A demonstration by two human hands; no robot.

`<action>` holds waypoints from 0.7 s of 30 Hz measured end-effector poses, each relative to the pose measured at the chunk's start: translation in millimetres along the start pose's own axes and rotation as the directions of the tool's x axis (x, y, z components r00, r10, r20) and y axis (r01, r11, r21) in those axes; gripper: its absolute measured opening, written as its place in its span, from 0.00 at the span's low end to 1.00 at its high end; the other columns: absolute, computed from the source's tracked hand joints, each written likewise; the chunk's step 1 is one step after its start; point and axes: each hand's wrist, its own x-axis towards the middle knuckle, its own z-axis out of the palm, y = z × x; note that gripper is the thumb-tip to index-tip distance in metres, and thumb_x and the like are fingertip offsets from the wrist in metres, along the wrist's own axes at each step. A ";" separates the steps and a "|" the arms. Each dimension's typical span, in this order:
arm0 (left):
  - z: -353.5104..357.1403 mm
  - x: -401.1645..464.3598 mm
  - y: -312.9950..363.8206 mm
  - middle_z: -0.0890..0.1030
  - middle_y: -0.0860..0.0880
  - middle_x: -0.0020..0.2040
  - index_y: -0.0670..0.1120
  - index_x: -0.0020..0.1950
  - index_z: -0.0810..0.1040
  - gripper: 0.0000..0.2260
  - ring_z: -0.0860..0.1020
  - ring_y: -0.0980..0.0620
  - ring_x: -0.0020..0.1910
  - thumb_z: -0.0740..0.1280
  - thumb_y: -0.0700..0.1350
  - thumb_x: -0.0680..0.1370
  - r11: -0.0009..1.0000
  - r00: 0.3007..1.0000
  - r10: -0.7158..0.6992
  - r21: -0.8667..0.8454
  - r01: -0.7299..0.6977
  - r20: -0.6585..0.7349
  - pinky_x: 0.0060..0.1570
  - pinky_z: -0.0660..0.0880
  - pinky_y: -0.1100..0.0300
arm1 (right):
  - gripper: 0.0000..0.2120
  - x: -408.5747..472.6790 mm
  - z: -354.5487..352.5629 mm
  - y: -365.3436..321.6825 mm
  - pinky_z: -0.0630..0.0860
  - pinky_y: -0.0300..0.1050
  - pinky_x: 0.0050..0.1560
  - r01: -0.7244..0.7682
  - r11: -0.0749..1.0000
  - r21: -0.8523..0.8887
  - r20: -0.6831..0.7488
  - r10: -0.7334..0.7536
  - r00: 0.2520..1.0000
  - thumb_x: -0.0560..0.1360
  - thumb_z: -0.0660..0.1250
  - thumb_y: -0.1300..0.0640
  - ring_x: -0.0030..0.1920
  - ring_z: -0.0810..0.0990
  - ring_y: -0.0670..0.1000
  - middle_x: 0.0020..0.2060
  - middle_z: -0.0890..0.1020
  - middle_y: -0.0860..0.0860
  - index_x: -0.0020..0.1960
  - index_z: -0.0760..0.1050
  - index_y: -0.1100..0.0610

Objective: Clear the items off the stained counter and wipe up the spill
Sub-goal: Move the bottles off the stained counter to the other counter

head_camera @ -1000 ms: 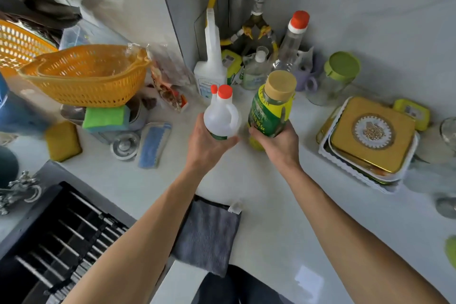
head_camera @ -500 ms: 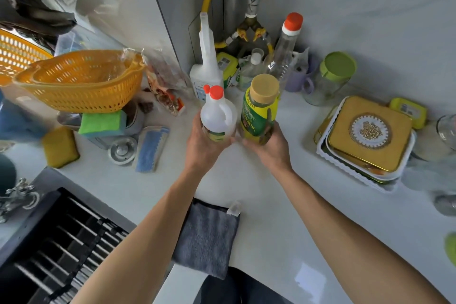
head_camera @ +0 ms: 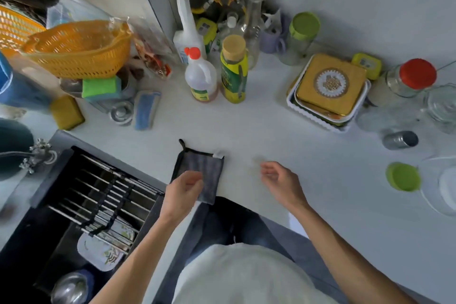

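Cloth: dark grey, folded to a rough rectangle w/ black edging, small loop at far-left corner, white tag at far-right corner; lies at table front edge, just right of sink. Left hand on its near-left corner, fingers curled, pinching the fabric. Faint pale stain on table between cloth & right hand, which hovers w/ fingers loosely curled, holding nothing. Farther back: white bottle w/ red cap beside yellow-green bottle, both upright.
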 end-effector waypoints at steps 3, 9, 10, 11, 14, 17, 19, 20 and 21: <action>8.1 -28.0 -19.8 0.85 0.64 0.48 0.61 0.53 0.83 0.07 0.81 0.69 0.49 0.70 0.49 0.80 0.996 0.999 0.002 0.093 -0.006 0.039 0.51 0.75 0.67 | 0.10 -34.1 -5.6 31.9 0.79 0.41 0.60 -0.034 0.999 -0.030 0.031 0.035 0.999 0.79 0.69 0.53 0.51 0.83 0.37 0.50 0.84 0.38 0.59 0.81 0.45; 17.5 -42.7 -51.8 0.86 0.61 0.50 0.58 0.58 0.83 0.07 0.84 0.60 0.51 0.70 0.48 0.81 0.971 0.984 -0.024 0.239 -0.020 0.177 0.57 0.80 0.55 | 0.11 -68.1 -15.1 84.9 0.78 0.45 0.62 -0.115 0.992 -0.057 0.031 0.117 0.993 0.80 0.67 0.52 0.55 0.83 0.42 0.54 0.84 0.41 0.60 0.81 0.46; 18.7 -43.8 -54.5 0.85 0.59 0.51 0.57 0.59 0.83 0.08 0.84 0.56 0.53 0.70 0.49 0.81 0.962 0.980 -0.037 0.272 -0.019 0.197 0.59 0.79 0.53 | 0.11 -72.2 -15.8 91.5 0.78 0.44 0.62 -0.124 0.990 -0.061 0.025 0.126 0.992 0.80 0.67 0.52 0.54 0.82 0.41 0.54 0.84 0.40 0.60 0.81 0.46; 20.2 -44.4 -56.2 0.85 0.59 0.51 0.56 0.60 0.83 0.08 0.83 0.54 0.54 0.70 0.50 0.81 0.950 0.975 -0.047 0.310 -0.024 0.219 0.59 0.78 0.54 | 0.10 -76.2 -16.5 98.0 0.78 0.43 0.61 -0.137 0.989 -0.063 0.014 0.138 0.990 0.80 0.67 0.51 0.54 0.82 0.41 0.54 0.84 0.40 0.60 0.81 0.45; 25.0 -46.3 -57.7 0.80 0.62 0.46 0.57 0.51 0.81 0.03 0.78 0.53 0.48 0.68 0.51 0.82 0.890 0.950 -0.038 0.443 -0.110 0.311 0.47 0.72 0.58 | 0.10 -91.0 -17.0 114.9 0.77 0.40 0.58 -0.187 0.982 -0.031 -0.037 0.186 0.982 0.80 0.66 0.51 0.54 0.82 0.41 0.54 0.83 0.39 0.60 0.81 0.44; 29.1 -41.2 -52.4 0.75 0.60 0.43 0.51 0.50 0.79 0.09 0.74 0.50 0.43 0.62 0.53 0.79 0.824 0.911 -0.008 0.519 -0.228 0.413 0.46 0.70 0.55 | 0.11 -107.0 -12.3 130.2 0.77 0.42 0.60 -0.246 0.969 0.039 -0.100 0.248 0.963 0.80 0.66 0.50 0.55 0.82 0.43 0.54 0.84 0.40 0.61 0.81 0.46; 32.6 -32.7 -47.7 0.78 0.60 0.48 0.54 0.53 0.84 0.10 0.77 0.48 0.49 0.63 0.52 0.81 0.776 0.882 -0.009 0.560 -0.290 0.470 0.51 0.70 0.56 | 0.11 -122.5 -3.8 142.8 0.78 0.45 0.60 -0.286 0.951 0.120 -0.141 0.302 0.943 0.81 0.66 0.50 0.54 0.83 0.45 0.54 0.85 0.43 0.61 0.81 0.49; 34.5 -28.2 -44.9 0.81 0.59 0.52 0.56 0.58 0.84 0.10 0.79 0.47 0.54 0.64 0.51 0.83 0.748 0.868 -0.020 0.584 -0.316 0.496 0.55 0.71 0.56 | 0.11 -132.7 2.4 150.3 0.79 0.46 0.60 -0.309 0.936 0.166 -0.163 0.335 0.928 0.81 0.67 0.49 0.53 0.84 0.46 0.53 0.85 0.44 0.61 0.81 0.50; 37.3 -23.9 -40.9 0.83 0.58 0.54 0.56 0.60 0.84 0.10 0.80 0.46 0.57 0.64 0.51 0.84 0.720 0.854 -0.029 0.603 -0.343 0.520 0.56 0.71 0.56 | 0.11 -143.8 9.6 158.2 0.79 0.46 0.59 -0.334 0.920 0.202 -0.182 0.371 0.911 0.81 0.67 0.49 0.52 0.84 0.47 0.52 0.85 0.44 0.60 0.81 0.49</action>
